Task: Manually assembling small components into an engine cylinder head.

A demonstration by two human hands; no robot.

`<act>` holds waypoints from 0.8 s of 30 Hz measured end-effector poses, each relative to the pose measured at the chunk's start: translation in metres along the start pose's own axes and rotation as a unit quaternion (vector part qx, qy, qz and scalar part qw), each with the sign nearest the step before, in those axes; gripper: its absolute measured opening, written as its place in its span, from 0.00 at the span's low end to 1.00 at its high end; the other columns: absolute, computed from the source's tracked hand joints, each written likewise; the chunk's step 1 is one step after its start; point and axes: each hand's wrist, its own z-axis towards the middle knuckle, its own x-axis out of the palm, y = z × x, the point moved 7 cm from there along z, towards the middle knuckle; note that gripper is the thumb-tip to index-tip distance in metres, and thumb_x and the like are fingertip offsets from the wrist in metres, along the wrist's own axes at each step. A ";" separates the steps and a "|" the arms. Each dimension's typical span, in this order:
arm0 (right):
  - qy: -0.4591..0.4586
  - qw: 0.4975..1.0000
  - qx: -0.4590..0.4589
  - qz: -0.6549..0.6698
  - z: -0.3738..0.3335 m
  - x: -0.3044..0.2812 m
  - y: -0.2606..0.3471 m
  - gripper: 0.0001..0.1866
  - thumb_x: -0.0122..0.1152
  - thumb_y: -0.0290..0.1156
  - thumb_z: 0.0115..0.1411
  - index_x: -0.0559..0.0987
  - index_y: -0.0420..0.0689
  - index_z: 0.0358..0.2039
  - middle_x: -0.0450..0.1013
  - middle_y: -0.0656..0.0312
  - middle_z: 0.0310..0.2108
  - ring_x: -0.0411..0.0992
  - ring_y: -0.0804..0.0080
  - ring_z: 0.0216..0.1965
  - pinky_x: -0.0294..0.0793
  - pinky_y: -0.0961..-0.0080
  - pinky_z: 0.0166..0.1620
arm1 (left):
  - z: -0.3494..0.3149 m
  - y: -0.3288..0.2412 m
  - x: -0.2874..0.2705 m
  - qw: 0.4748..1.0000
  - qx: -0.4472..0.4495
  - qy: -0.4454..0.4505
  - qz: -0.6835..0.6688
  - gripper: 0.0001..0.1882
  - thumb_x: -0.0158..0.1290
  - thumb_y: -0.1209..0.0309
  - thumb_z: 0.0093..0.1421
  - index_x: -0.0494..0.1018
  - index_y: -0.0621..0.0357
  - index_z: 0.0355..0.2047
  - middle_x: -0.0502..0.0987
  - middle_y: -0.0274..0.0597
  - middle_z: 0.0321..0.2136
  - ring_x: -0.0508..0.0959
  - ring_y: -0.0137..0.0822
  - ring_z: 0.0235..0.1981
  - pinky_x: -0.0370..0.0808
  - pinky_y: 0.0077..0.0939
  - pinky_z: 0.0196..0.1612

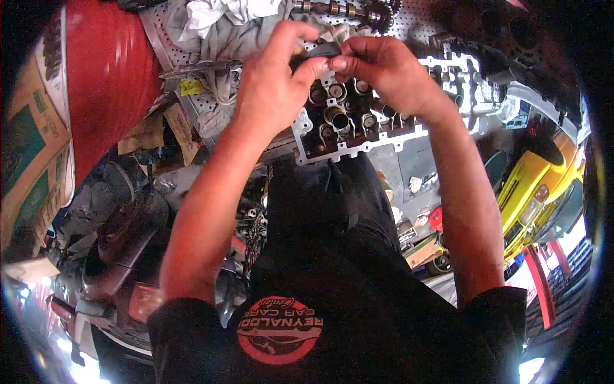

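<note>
Above the far left part of an engine cylinder head (348, 152), my two hands meet. A small dark grey, curved piece (325, 50) is between them; its kind cannot be made out. My left hand (276, 86) pinches its near side with the thumb, the index finger bent over above it. The fingertips of my right hand (393, 77) close on its right end. The cylinder head lies flat, with a bright machined rim and dark, oily valve bores inside. My hands hide its far left corner.
A camshaft (336, 9) lies on the perforated metal bench (416, 22) at the far edge. Grey and white rags (211, 32) are heaped at left, near a red surface (109, 83) and cardboard boxes (32, 160). A yellow car (534, 185) stands at right.
</note>
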 end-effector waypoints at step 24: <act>-0.573 0.802 0.122 0.120 -0.146 -0.032 -0.175 0.13 0.62 0.35 0.71 0.83 0.41 0.49 0.81 0.57 0.41 0.76 0.72 0.45 0.74 0.72 0.50 | -0.037 0.020 0.072 0.921 0.275 0.105 0.257 0.12 0.63 0.72 0.55 0.77 0.53 0.40 0.71 0.40 0.31 0.75 0.47 0.38 0.75 0.44 0.41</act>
